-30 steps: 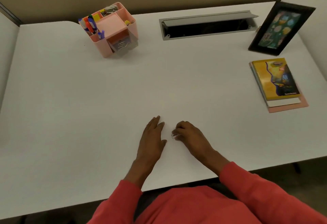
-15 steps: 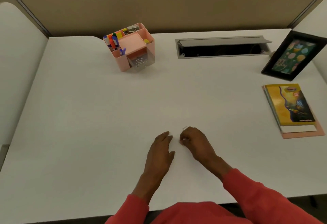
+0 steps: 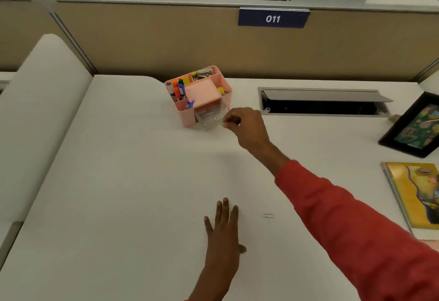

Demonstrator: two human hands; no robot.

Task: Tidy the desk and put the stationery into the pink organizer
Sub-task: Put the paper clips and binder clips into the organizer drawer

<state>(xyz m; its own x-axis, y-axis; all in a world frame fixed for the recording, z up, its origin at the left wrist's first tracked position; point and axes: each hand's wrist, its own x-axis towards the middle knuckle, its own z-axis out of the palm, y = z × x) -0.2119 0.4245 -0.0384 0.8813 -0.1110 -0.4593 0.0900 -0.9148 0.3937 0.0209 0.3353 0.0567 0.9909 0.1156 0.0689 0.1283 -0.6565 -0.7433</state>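
White tabletop [image 3: 118,182] lies open between both hands. Pink organizer [image 3: 187,119], pens [image 3: 177,90] upright, sits at the right hand [image 3: 247,127], whose fingers pinch at its clear drawer [image 3: 209,120]; grasp unclear. Left hand [image 3: 223,234] lies flat, released, with a paper clip [image 3: 268,215] to its right.

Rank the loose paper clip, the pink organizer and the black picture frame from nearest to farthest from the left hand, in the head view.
From the left hand, flat on the desk:
1. Loose paper clip, just to its right.
2. Pink organizer, at the back, slightly left.
3. Picture frame, far right at the back.
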